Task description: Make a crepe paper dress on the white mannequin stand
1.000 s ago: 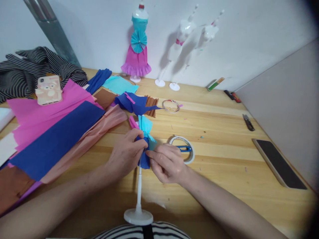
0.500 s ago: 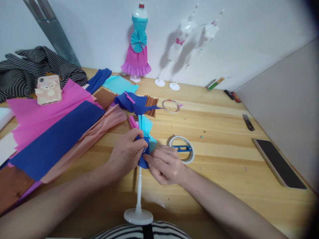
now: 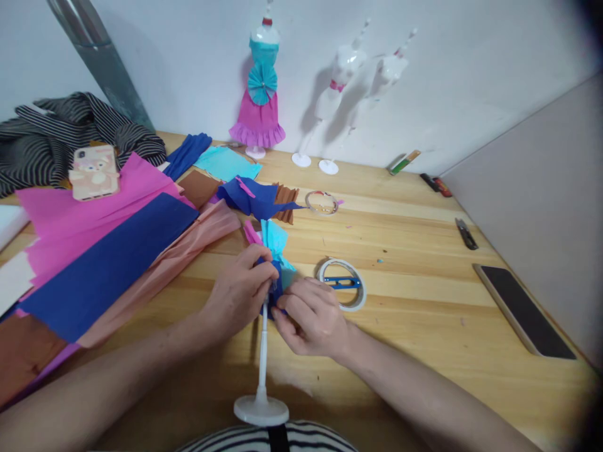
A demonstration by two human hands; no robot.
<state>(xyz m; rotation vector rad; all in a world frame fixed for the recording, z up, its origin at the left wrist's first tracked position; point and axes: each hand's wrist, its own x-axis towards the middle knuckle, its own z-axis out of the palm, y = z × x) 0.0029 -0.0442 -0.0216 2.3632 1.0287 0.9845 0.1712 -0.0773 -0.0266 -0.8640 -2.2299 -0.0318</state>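
left hand pinching thin dark-blue sheet at slim white round-based plastic stand, right hand pinching sheet's lower part, round white tape roll nearby

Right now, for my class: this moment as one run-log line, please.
left hand: pinching blue piece | right hand: pinching it nearer base | stand: base toward wearer | tape roll: beside right hand, blue tool inside
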